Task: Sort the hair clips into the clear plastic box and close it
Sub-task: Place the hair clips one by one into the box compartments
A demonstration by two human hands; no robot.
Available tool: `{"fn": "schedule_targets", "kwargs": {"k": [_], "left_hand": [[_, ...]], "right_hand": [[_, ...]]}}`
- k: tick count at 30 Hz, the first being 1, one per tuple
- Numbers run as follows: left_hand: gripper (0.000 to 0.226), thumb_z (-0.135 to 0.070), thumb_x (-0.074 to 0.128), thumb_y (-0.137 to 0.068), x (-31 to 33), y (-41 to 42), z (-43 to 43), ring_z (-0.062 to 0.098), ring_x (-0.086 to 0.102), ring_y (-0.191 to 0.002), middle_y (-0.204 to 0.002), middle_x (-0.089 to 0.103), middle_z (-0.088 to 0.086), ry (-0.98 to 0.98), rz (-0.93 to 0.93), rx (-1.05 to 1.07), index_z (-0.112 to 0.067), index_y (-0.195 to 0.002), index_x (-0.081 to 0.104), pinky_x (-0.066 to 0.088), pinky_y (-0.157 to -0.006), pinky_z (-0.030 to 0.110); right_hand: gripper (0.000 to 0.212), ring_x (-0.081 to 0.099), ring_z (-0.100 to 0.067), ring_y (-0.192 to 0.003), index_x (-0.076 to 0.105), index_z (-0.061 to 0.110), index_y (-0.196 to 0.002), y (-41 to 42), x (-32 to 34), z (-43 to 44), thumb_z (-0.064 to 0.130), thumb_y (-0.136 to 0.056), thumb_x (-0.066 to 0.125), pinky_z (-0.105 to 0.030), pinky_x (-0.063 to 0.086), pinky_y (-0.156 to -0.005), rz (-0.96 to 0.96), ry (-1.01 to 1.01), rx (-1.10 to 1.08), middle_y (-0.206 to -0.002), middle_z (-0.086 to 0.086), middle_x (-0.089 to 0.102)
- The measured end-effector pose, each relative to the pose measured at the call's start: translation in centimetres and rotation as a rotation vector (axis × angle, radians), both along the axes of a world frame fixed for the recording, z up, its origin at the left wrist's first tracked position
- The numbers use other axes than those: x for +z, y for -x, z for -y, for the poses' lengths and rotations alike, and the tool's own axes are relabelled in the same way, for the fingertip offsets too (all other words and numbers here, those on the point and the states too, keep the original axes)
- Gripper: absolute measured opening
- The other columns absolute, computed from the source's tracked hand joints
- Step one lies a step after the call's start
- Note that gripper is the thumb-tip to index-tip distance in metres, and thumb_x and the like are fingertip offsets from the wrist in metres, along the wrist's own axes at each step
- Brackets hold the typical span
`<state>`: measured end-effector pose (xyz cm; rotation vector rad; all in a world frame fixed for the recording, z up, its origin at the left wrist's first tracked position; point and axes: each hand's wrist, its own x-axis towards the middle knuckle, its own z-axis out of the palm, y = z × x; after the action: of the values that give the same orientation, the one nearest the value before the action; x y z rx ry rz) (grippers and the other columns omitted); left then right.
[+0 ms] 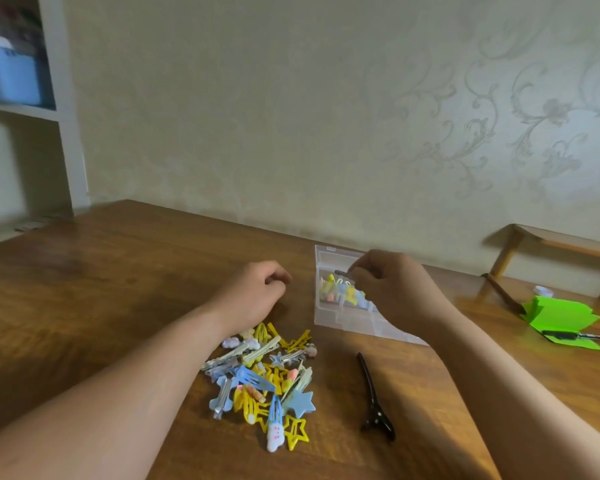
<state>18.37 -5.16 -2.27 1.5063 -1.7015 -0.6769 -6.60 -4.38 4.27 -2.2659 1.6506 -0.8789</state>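
1. Right hand (392, 285) pinches a small dark clip (342, 273) at the fingertips, above the open clear box (329, 318).
2. The box already holds coloured clips (340, 292).
3. Left hand (253, 292) rests on the table (101, 289), loosely curled, nothing seen in it.
4. Clip pile (264, 379) lies near the left forearm, with a black claw clip (373, 400) beside it.

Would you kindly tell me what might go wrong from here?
The right hand pinches a small dark clip above the clear box; a slip might land it among the coloured clips inside. The long black clip looks too long for a compartment and may hinder closing. The left forearm, beside the pile, could scatter it.
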Motion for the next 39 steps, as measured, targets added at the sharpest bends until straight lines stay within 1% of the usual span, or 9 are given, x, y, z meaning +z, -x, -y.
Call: {"fn": "schedule_targets", "kwargs": {"k": [4, 6, 12, 18, 21, 25, 28, 33, 39], "left_hand": [[0.03, -0.023, 0.05, -0.108, 0.0, 0.0, 0.0, 0.007, 0.066, -0.11, -0.117, 0.072, -0.011, -0.001, 0.003, 0.006, -0.033, -0.126, 0.072, 0.053, -0.095, 0.031], [0.03, -0.022, 0.051, -0.107, 0.0, 0.0, -0.1, 0.007, 0.066, -0.11, -0.116, 0.073, -0.011, -0.003, -0.002, 0.009, -0.033, -0.125, 0.073, 0.053, -0.095, 0.031], [0.031, -0.022, 0.049, -0.109, 0.2, 0.1, -0.2, 0.006, 0.064, -0.111, -0.118, 0.072, -0.01, -0.006, 0.001, 0.005, -0.033, -0.127, 0.072, 0.052, -0.093, 0.03], [0.031, -0.021, 0.049, -0.11, 0.3, 0.2, -0.5, 0.004, 0.064, -0.11, -0.119, 0.072, -0.011, 0.001, 0.022, -0.008, -0.031, -0.129, 0.072, 0.051, -0.091, 0.028], [0.027, -0.023, 0.05, -0.11, 0.4, 0.3, -0.4, 0.007, 0.064, -0.111, -0.118, 0.072, -0.011, -0.007, 0.032, 0.003, -0.032, -0.124, 0.072, 0.053, -0.094, 0.032], [0.022, -0.028, 0.054, -0.108, 0.3, 0.2, -0.3, 0.013, 0.066, -0.108, -0.116, 0.073, -0.008, -0.011, 0.022, 0.015, -0.038, -0.111, 0.073, 0.055, -0.098, 0.041], [0.022, -0.026, 0.056, -0.104, 0.3, 0.2, -0.5, 0.011, 0.067, -0.103, -0.113, 0.073, -0.009, 0.003, 0.03, 0.021, -0.037, -0.111, 0.075, 0.056, -0.095, 0.038], [0.022, -0.023, 0.06, -0.103, 0.3, 0.0, -0.6, 0.015, 0.069, -0.101, -0.108, 0.074, -0.005, 0.001, -0.003, -0.004, -0.033, -0.114, 0.076, 0.055, -0.095, 0.041], [0.022, -0.023, 0.059, -0.103, 0.3, 0.0, -0.7, 0.017, 0.069, -0.103, -0.11, 0.075, -0.002, -0.008, -0.005, -0.007, -0.035, -0.112, 0.076, 0.055, -0.097, 0.042]], "right_hand": [[0.021, 0.066, -0.011, -0.072, 0.073, 0.027, -0.089, -1.1, -0.9, 0.7, 0.028, -0.101, 0.057, -0.03, 0.054, -0.058, -0.238, -0.039, -0.074, -0.084, 0.009, 0.074], [0.021, 0.069, -0.017, -0.072, 0.075, 0.024, -0.082, -1.7, -1.3, 1.4, 0.029, -0.096, 0.06, -0.031, 0.052, -0.058, -0.279, -0.106, -0.111, -0.08, 0.003, 0.075], [0.034, 0.074, -0.024, -0.069, 0.082, 0.015, -0.081, -3.5, -2.2, 3.6, 0.045, -0.091, 0.072, -0.036, 0.061, -0.069, -0.201, -0.252, -0.124, -0.074, -0.006, 0.078], [0.035, 0.072, -0.024, -0.075, 0.08, 0.02, -0.082, -2.8, -1.4, 2.0, 0.042, -0.102, 0.062, -0.036, 0.058, -0.07, -0.078, -0.164, -0.091, -0.08, -0.003, 0.078], [0.032, 0.07, -0.024, -0.075, 0.078, 0.016, -0.085, -2.8, -0.1, 0.2, 0.037, -0.103, 0.062, -0.03, 0.048, -0.062, -0.055, -0.016, -0.01, -0.081, -0.002, 0.076], [0.012, 0.065, 0.001, -0.076, 0.077, 0.03, -0.095, -3.3, 0.1, -3.1, 0.029, -0.102, 0.066, -0.012, 0.045, -0.061, -0.069, 0.001, 0.218, -0.083, 0.014, 0.072], [0.014, 0.065, 0.0, -0.079, 0.079, 0.036, -0.103, -3.8, -0.8, -4.2, 0.029, -0.099, 0.068, -0.017, 0.05, -0.066, -0.198, -0.062, 0.321, -0.087, 0.015, 0.073], [0.021, 0.063, -0.001, -0.085, 0.078, 0.04, -0.113, -4.0, -1.3, -4.6, 0.029, -0.099, 0.068, -0.014, 0.048, -0.067, -0.346, -0.115, 0.448, -0.086, 0.02, 0.068], [0.025, 0.06, -0.004, -0.09, 0.076, 0.046, -0.119, -4.2, -1.4, -4.8, 0.036, -0.097, 0.069, -0.033, 0.056, -0.081, -0.396, -0.148, 0.544, -0.097, 0.022, 0.06]]}}
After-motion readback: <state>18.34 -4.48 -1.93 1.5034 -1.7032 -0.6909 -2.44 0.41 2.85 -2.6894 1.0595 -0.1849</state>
